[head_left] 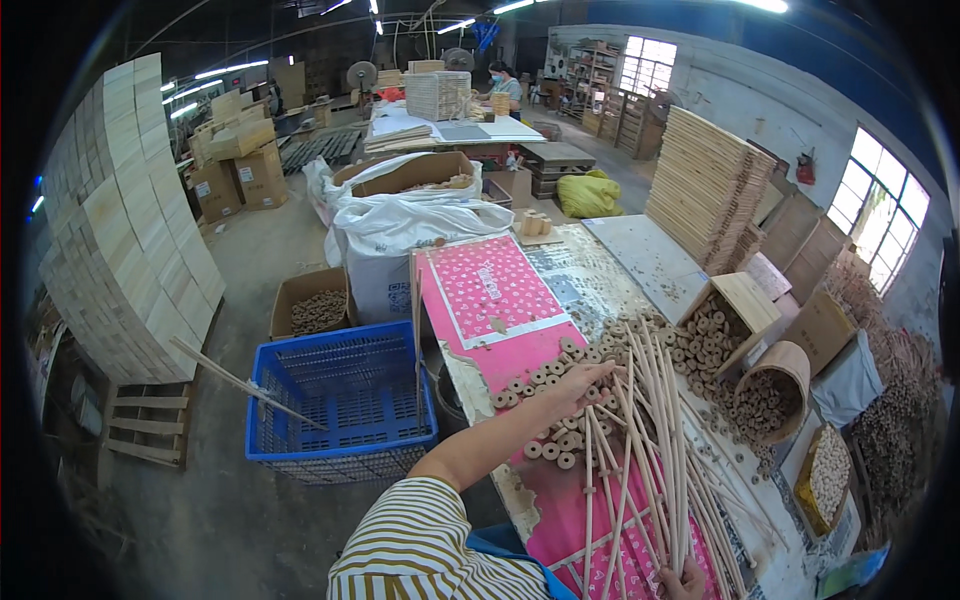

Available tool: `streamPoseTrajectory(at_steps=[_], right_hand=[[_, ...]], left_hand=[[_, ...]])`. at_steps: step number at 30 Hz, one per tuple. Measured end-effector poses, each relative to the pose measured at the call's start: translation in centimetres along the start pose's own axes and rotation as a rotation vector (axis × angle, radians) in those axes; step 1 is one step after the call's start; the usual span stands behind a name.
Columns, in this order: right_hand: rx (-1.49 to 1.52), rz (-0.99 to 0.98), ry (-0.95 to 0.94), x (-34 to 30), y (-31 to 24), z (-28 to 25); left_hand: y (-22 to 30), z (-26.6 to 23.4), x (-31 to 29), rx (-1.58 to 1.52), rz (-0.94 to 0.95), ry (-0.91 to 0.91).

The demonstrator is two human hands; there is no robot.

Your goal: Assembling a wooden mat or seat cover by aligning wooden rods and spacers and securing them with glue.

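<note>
My left hand (588, 387) reaches over a pile of round wooden discs with holes (548, 378). Its fingers are drawn together near the upper ends of the sticks; what they pinch, if anything, is too small to make out. Low in the picture, my right hand (684, 582) is closed around the lower end of a thin wooden stick, partly cut off by the edge. Many pale wooden sticks (668, 450) fan out between and beside the hands, some bearing small discs. Beneath them lies a pink printed sheet (545, 535).
Left of the table stands a blue plastic crate (340, 392) with sticks across its rim. More discs spill from a wooden box (735, 318) and a round tub (775, 385) at right. Stacked boards (705, 185) rise behind. A person (507, 85) works at a far table.
</note>
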State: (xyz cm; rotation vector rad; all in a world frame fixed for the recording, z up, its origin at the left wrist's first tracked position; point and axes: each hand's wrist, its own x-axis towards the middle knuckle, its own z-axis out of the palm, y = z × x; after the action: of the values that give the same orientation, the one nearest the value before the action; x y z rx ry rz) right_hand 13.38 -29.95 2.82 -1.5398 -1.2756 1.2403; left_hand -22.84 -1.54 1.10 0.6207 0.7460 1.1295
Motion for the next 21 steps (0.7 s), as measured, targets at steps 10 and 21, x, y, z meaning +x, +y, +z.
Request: streamPoseTrajectory(at_steps=[10, 21], right_hand=[[-0.054, -0.106, 0.002, 1.3, 1.2, -0.2], [-0.094, -0.103, 0.019, 0.7, -0.4, 0.8]], left_hand=[[-1.0, -1.0, 1.2, -0.031, 0.087, 0.032], [-1.0, -0.5, 0.3, 0.017, 0.131, 0.07]])
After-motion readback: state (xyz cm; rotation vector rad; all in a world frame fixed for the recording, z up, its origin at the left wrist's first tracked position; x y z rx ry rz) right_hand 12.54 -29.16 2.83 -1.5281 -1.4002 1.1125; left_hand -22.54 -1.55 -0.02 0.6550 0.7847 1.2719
